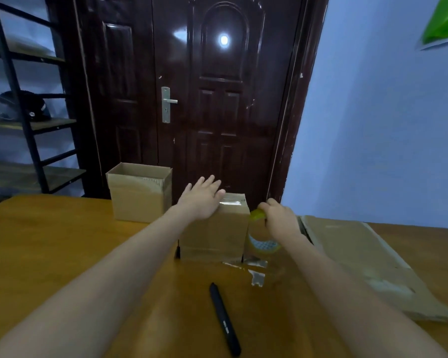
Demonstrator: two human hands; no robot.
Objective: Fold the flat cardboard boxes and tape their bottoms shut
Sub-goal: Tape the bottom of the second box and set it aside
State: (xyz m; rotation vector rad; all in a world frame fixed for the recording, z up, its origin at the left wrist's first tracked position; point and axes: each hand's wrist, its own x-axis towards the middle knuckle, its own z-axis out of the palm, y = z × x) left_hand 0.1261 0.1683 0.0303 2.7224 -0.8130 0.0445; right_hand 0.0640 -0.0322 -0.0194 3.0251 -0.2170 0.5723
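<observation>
Left hand (pixel 203 198) flat, fingers spread on the upturned box (pixel 214 228) mid-table; right hand (pixel 279 214) pinching the tape roll (pixel 263 236) beside it, where a slack strip could wrinkle or tear off crooked

Count: 2 folded boxes, one open-topped (pixel 139 193) at 11 o'clock, one taped (pixel 215 228) at centre. 1 stack of flat boxes (pixel 367 264) at 3 o'clock, sheet count unclear. 1 tape roll (pixel 261 239). 1 black pen (pixel 225 320) at 6 o'clock. 2 loose tape scraps (pixel 258 276). 2 hands: left (pixel 202 200), right (pixel 279 213).
</observation>
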